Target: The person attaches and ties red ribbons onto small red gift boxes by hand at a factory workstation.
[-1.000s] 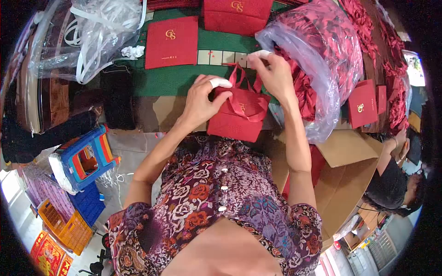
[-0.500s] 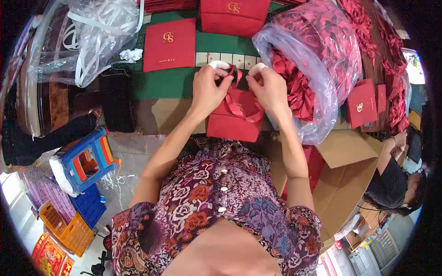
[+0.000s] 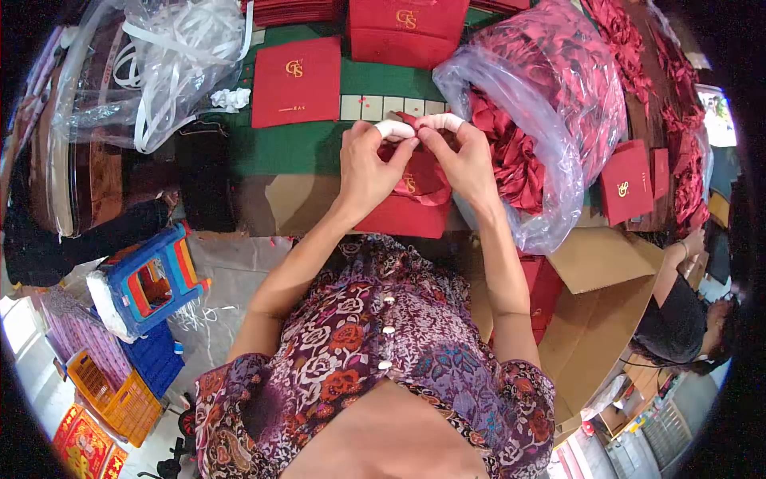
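My left hand (image 3: 373,164) and my right hand (image 3: 461,156) meet above a red bag (image 3: 403,217) with a gold logo, at the near edge of the green work surface. Both pinch a red ribbon (image 3: 408,118), thumbs and index fingers nearly touching. White coverings wrap some of my fingertips. The ribbon's knot or crossing is mostly hidden by the fingers. Part of the ribbon lies over the bag's front.
Red bags (image 3: 297,82) lie beyond my hands. A clear plastic sack (image 3: 550,112) of red ribbons stands right, a bag of white ribbons (image 3: 171,60) left. An open cardboard box (image 3: 594,319) sits below right. Another person (image 3: 678,315) is at the far right.
My hands have come together from a spread position, and the ribbon loop between them has drawn in. The red bag beneath has shifted slightly left.
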### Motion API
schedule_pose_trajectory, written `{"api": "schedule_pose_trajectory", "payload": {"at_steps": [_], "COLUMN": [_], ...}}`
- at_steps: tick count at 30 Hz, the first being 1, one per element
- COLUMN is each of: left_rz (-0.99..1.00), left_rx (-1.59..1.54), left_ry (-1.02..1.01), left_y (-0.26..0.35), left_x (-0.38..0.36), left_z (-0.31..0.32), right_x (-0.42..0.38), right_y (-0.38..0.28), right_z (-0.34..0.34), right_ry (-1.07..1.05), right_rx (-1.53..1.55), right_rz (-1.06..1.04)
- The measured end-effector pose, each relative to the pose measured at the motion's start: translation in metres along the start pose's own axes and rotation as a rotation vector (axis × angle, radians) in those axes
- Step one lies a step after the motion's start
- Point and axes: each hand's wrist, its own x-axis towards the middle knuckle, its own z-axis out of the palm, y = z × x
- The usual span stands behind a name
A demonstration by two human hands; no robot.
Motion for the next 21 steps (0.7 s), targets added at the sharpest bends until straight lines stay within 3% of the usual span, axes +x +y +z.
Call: {"api": "schedule_pose_trajectory", "payload": {"at_steps": [2,4,6,9,11,16,17,18,21], "left_rz": [0.011,0.182,0.179,0.075,-0.097,-0.088,-0.112,-0.136,-0.071], "left_rx": [0.063,-0.089,-0.06,-0.229,-0.4,-0.314,-0.281,-0.247,-0.387], "left_ry": [-0.014,0.091,0.102,0.035,-0.261,-0.33,-0.369,-0.405,-0.338], "left_y": [0.0,-0.002,-0.017,-0.025,-0.029,0.001,0.013,0.02,0.024], "left_x": [0.0,0.002,-0.004,-0.013,-0.019,-0.031,-0.034,-0.038,-0.043], "left_z": [-0.003,-0.007,-0.014,-0.025,-0.031,-0.046,-0.053,-0.056,-0.057], "right_x": [0.0,0.0,0.0,0.004,0.01,0.034,0.047,0.052,0.06], "right_y": [-0.005,-0.013,-0.02,-0.031,-0.034,-0.044,-0.047,-0.052,-0.05], "right_z": [0.001,-0.001,-0.007,-0.011,-0.011,-0.015,-0.017,-0.028,-0.025], "right_ry": [0.025,0.051,0.102,0.143,0.145,0.23,0.336,0.348,0.337], "right_rx": [-0.044,-0.087,-0.044,0.146,0.151,0.014,-0.039,0.032,0.018], "right_rz": [-0.009,-0.022,-0.026,-0.01,-0.015,-0.115,-0.303,-0.142,-0.239]}}
